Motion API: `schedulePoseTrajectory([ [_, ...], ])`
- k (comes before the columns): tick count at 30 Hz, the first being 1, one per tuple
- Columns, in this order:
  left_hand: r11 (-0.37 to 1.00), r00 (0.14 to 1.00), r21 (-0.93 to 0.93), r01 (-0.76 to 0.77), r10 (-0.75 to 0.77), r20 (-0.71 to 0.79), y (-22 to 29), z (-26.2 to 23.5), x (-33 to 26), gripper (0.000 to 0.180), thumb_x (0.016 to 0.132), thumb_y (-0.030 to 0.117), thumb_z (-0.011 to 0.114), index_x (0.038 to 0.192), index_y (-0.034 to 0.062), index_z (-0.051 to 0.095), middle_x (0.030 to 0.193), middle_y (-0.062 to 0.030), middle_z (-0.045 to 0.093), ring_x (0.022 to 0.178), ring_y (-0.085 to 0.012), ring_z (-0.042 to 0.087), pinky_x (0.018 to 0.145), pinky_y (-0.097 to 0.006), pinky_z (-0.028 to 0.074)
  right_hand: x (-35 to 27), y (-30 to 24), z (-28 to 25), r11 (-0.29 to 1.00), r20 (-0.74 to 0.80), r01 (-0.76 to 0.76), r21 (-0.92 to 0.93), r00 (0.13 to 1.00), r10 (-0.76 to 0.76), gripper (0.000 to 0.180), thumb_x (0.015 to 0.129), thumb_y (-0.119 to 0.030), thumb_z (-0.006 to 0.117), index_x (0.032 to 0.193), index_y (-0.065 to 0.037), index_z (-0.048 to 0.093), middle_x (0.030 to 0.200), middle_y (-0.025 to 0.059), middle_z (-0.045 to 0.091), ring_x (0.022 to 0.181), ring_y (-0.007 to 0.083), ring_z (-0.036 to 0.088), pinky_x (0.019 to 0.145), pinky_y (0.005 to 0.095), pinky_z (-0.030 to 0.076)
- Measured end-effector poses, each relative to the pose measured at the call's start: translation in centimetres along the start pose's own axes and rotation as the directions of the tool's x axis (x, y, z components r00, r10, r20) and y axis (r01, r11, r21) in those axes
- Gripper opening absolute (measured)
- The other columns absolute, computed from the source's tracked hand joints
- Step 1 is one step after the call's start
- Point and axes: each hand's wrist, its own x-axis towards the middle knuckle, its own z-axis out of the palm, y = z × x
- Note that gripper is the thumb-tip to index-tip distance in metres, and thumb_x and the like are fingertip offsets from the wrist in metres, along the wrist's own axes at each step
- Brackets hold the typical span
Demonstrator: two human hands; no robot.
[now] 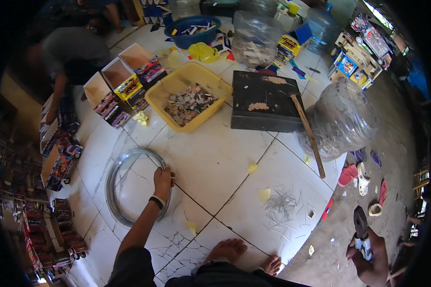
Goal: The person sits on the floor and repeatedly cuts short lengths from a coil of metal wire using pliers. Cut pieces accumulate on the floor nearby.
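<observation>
The coil of grey wire point(129, 184) lies flat on the white tiled floor point(210, 167), left of centre and close in, a near-round hoop slightly longer along the near-far line. The left hand point(163, 181) rests on its right rim, fingers point(166, 169) curled over the strands and pinching them, with a dark band at the wrist; the rest of the coil lies to the left of that hand. The right hand point(371, 256) is well apart at the near right, over the bare ground beyond the tiles, closed round a dark plier-like tool point(360, 225) that points away from the body.

Between the two hands, a scatter of short cut wire pieces point(280, 205) lies on the tiles. Farther off sit a yellow tub of small chips point(189, 95), a black board point(263, 100) with a wooden stick point(309, 134) leaning across it, and a big clear plastic jar point(340, 119). A bare foot point(227, 249) shows near the lower edge.
</observation>
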Motion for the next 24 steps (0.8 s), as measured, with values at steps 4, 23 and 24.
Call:
schedulePoseTrajectory([
  [4,0.94,0.956,0.174,-0.293,0.29,0.046,-2.9,0.7,-0.6,0.027,0.102,0.026,0.063,0.095,0.0021,0.052,0.067,-0.0047,0.058,0.049,-0.0143,0.051,0.046,-0.032,0.044,0.3,5.2,4.1,0.924,-0.093,-0.149,0.352,0.977,0.194,0.016,0.088,0.01,0.061,0.099,0.0,0.057,0.08,0.0095,0.067,0.074,0.0164,0.068,0.069,0.0315,0.053],
  [23,-0.024,0.415,0.595,-0.803,0.694,0.588,7.1,1.4,-2.7,0.041,0.088,0.01,0.073,0.126,0.0049,0.061,0.117,-0.0155,0.068,0.117,-0.0369,0.061,0.107,-0.043,0.042,-3.6,17.2,11.0,0.748,-0.125,-0.114,0.654,0.959,0.255,0.023,0.087,0.011,0.062,0.105,-0.002,0.056,0.091,0.0137,0.069,0.072,0.0144,0.063,0.07,0.0306,0.054],
  [24,-0.115,0.357,0.552,-0.826,0.651,0.67,6.5,3.0,-1.7,0.04,0.089,0.008,0.071,0.128,0.005,0.061,0.118,-0.015,0.069,0.119,-0.0366,0.06,0.109,-0.044,0.041,-4.4,18.5,11.4,0.716,-0.082,-0.16,0.68,0.953,0.291,0.024,0.087,0.011,0.063,0.106,-0.002,0.056,0.092,0.0142,0.07,0.072,0.0147,0.063,0.07,0.0309,0.055],
])
